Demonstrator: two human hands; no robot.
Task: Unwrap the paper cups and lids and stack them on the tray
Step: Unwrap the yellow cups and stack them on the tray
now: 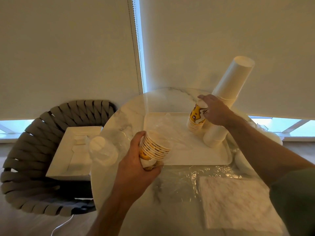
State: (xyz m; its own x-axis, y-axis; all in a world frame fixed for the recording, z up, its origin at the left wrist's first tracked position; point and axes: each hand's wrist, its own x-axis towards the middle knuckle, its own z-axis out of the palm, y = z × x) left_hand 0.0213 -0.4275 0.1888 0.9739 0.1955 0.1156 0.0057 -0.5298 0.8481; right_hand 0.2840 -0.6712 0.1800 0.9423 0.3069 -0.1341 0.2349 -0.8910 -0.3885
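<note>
My left hand (136, 169) grips a short stack of yellow-patterned paper cups (156, 148), lying on its side, rims toward the tray, with a clear plastic sleeve (153, 114) trailing up from it. My right hand (215, 109) rests on top of a second stack of patterned cups (196, 123) standing upside down on the white tray (196, 159). A tall leaning stack of plain white cups (233, 79) and a short white stack (214, 136) stand just behind and right of it on the tray.
Crumpled clear wrap (204, 174) and a pack of white napkins (238, 201) lie on the marble table near me. A wrapped sleeve of lids (102, 150) sticks out at the table's left edge, above a cardboard box (73, 150) on a woven chair (22, 167).
</note>
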